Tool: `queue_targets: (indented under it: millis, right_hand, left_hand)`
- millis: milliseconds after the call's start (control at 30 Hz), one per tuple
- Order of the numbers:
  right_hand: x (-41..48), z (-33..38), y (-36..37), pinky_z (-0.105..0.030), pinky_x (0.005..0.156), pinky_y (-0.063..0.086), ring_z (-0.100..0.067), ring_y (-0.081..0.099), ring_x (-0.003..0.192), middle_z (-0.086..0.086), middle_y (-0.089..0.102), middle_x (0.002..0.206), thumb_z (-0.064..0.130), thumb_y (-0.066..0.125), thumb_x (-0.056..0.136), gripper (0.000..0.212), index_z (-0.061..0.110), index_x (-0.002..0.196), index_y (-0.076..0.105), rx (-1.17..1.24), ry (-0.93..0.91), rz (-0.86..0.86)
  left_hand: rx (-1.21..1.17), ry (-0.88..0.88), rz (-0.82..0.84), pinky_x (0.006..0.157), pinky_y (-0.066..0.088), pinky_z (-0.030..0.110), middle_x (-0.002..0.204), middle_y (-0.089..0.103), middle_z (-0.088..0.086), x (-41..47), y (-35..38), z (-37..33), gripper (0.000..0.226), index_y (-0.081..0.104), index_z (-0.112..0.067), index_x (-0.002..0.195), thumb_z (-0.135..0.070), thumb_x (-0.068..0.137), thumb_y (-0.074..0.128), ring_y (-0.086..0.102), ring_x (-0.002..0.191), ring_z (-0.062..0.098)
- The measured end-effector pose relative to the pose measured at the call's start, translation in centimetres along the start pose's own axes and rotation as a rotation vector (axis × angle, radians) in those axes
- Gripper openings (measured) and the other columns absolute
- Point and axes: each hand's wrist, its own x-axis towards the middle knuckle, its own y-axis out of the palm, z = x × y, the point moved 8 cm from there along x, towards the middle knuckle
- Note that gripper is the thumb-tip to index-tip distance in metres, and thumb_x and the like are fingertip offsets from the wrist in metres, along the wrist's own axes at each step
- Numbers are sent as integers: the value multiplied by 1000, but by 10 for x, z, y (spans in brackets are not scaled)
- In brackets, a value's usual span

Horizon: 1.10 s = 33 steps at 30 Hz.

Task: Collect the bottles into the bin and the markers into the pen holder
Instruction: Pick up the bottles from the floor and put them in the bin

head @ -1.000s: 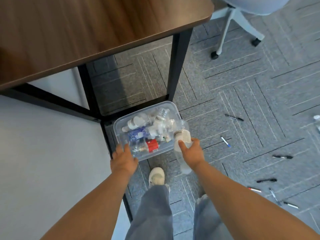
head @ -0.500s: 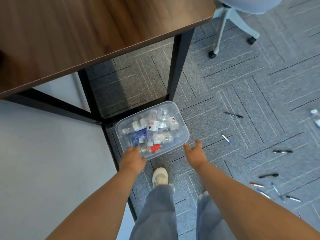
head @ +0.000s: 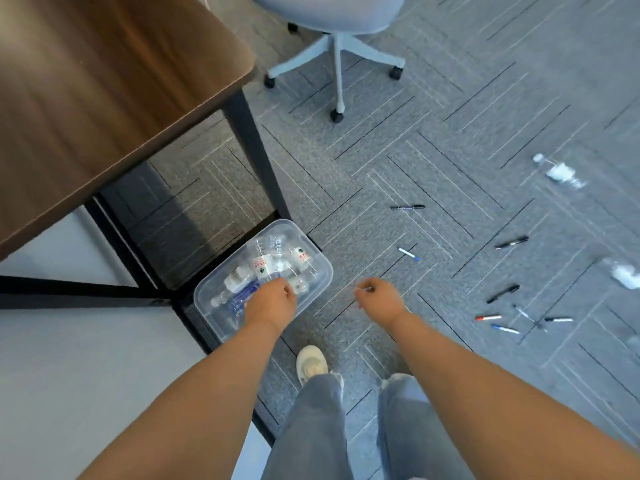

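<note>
Bottles of clear plastic (head: 263, 265) lie in the transparent plastic bin (head: 323, 268) beside the brown wooden bench (head: 104, 81), while two stray bottles (head: 557, 171) rest on the grey carpet (head: 381, 150) well to the right; left grip (head: 272, 299) and right grip (head: 379, 297), loosely curled and empty, should each take one round its middle.
</note>
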Motion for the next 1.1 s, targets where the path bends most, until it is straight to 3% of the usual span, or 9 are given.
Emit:
queue_targets:
  millis: [133, 300, 467, 600, 767, 933, 1100]
  right_hand:
    - [-8, -57, -62, -28, 65, 43, -21, 55, 74, -7, 60, 87, 20, 47, 94, 13, 13, 101, 55, 140, 41, -73]
    - [-22, -153, -146, -29, 72, 48, -24, 58, 78, -4, 60, 78, 16, 49, 89, 8, 18, 96, 54, 284, 123, -193]
    - [-44, -275, -225, -40, 84, 53, -35, 64, 97, -18, 69, 100, 17, 50, 86, 7, 20, 88, 56, 408, 231, -294]
    - [-77, -362, -283, -36, 83, 50, -28, 61, 86, -18, 69, 100, 14, 48, 86, 15, 16, 94, 60, 514, 322, -404]
    - [-119, -455, -309, -31, 69, 47, -24, 56, 82, -12, 68, 103, 16, 44, 88, 27, 12, 109, 60, 665, 439, -459]
    - [-139, -518, -314, -22, 49, 41, -20, 57, 73, -10, 65, 97, 17, 42, 91, 28, 11, 112, 58, 777, 530, -502]
    - [-153, -567, -333, -30, 71, 49, -26, 62, 89, -13, 69, 106, 20, 45, 92, 28, 12, 115, 60, 836, 613, -521]
  left_hand:
    - [62, 129, 13, 80, 45, 35, 106, 66, 11, -9, 25, -89, 21, 62, -10, 97, -18, 93, 43, 58, 100, 32]
    - [113, 275, 61, 76, 46, 32, 103, 67, 8, -33, 88, -205, 20, 63, -12, 98, -20, 94, 46, 59, 92, 26]
    - [164, 412, 144, 78, 47, 32, 104, 67, 6, -74, 174, -326, 19, 63, -12, 100, -19, 94, 47, 61, 95, 26]
    - [230, 563, 190, 77, 45, 32, 100, 68, 5, -119, 244, -413, 15, 64, -12, 95, -17, 92, 50, 62, 94, 26]
    - [329, 697, 294, 81, 49, 34, 99, 69, 5, -172, 321, -481, 13, 65, -13, 94, -16, 89, 52, 63, 94, 27]
    - [474, 809, 322, 76, 42, 28, 104, 68, 4, -204, 376, -537, 17, 65, -15, 97, -19, 91, 50, 61, 98, 26]
    - [627, 845, 385, 77, 45, 30, 107, 68, 4, -215, 430, -584, 17, 63, -18, 98, -21, 91, 47, 61, 98, 27]
